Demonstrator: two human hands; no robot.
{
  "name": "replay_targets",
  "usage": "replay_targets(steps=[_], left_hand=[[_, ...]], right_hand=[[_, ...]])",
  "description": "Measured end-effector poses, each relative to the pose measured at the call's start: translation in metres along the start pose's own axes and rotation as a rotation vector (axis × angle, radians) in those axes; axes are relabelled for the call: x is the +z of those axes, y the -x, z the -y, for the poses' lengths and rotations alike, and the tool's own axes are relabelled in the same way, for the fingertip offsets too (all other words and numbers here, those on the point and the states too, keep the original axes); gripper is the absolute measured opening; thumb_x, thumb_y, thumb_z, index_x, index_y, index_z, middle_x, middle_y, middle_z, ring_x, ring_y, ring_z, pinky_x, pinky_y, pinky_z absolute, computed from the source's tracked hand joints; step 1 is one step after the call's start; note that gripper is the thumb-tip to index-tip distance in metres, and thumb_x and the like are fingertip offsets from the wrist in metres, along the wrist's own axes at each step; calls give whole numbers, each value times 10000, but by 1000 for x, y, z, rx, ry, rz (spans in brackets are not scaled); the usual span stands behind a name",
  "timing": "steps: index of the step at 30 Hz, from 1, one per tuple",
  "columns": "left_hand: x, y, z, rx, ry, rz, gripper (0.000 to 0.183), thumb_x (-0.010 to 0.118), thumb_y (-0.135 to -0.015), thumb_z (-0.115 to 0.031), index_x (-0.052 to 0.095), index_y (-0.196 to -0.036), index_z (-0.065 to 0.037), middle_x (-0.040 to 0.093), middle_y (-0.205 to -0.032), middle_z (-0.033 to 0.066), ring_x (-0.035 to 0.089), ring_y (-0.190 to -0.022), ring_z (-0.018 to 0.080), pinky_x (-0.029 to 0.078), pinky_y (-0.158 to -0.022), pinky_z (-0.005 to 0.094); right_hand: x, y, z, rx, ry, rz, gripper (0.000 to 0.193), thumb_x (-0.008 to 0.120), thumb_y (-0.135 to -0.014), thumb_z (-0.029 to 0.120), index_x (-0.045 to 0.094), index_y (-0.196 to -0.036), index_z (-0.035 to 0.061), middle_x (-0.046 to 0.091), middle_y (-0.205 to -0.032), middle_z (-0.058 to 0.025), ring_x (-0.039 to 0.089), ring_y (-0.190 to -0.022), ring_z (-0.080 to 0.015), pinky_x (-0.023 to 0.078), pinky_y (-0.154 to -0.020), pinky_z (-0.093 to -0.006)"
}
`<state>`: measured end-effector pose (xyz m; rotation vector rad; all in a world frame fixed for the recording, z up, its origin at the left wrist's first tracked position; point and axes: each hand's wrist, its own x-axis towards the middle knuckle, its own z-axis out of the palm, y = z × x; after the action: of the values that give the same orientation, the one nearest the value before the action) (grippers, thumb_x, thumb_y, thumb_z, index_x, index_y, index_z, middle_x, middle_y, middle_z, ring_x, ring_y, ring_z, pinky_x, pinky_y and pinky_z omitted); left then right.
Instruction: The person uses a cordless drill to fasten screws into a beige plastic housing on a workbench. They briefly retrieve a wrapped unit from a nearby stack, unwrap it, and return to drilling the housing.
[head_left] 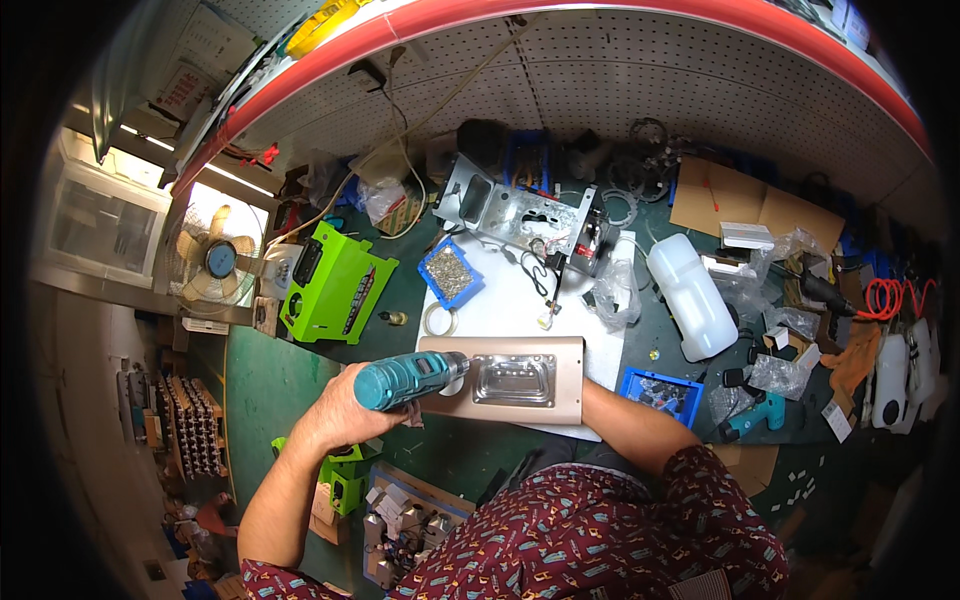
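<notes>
My left hand point(343, 408) is wrapped around a teal cordless drill point(405, 380). The drill points right, its chuck over the left part of a beige-bronze metal panel point(568, 385). A clear, embossed plastic piece point(514, 381) sits in the middle of that panel. My right forearm point(640, 425) reaches behind the panel's right end, which hides my right hand and its fingers. Beyond the panel, a blue tray of small screws point(450, 273) and a tape roll point(440, 321) lie near a white sheet point(490, 318).
A silver metal chassis with wires point(535, 222) stands at the back, with a green housing point(335, 285) to its left. On the right are a translucent tank point(692, 297), a blue parts tray point(660, 396) and another teal drill point(757, 415). A red-edged shelf point(560, 12) overhangs the bench.
</notes>
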<state>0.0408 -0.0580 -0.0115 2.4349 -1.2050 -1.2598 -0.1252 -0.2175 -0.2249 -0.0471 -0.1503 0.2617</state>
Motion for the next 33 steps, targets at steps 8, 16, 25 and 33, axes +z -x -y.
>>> replay_targets(steps=[8,16,25,33], left_hand=[[2,4,-18,-54,-256,-100,251,833,-767,-230,774,-971,-97,785,-941,135,754,-931,343,595,-890,425],[0,3,-20,-27,-132,-55,180,793,-780,-153,780,-957,-121,800,-875,56,777,-886,261,600,-870,383],[-2,-13,-8,31,-52,-8,425,826,-830,-73,703,-1233,-23,775,-1082,97,706,-945,160,576,-906,322],[2,-2,-13,11,-103,-54,402,806,-846,-181,708,-1226,-93,773,-983,137,748,-916,293,595,-868,371]], right_hand=[[-12,2,2,-19,-78,21,451,372,-1140,268,465,-1506,21,594,-1422,-190,652,-1235,-276,558,-1051,-364],[-20,3,3,-18,-138,-32,514,333,-1153,305,419,-1578,29,552,-1507,-208,633,-1304,-299,545,-1108,-397],[-16,-1,5,-32,-204,214,556,283,-1156,313,316,-1634,31,466,-1584,-221,560,-1387,-347,468,-1189,-460],[-19,-12,3,13,-145,69,557,298,-1152,316,329,-1627,27,470,-1582,-220,557,-1388,-350,468,-1184,-469]])
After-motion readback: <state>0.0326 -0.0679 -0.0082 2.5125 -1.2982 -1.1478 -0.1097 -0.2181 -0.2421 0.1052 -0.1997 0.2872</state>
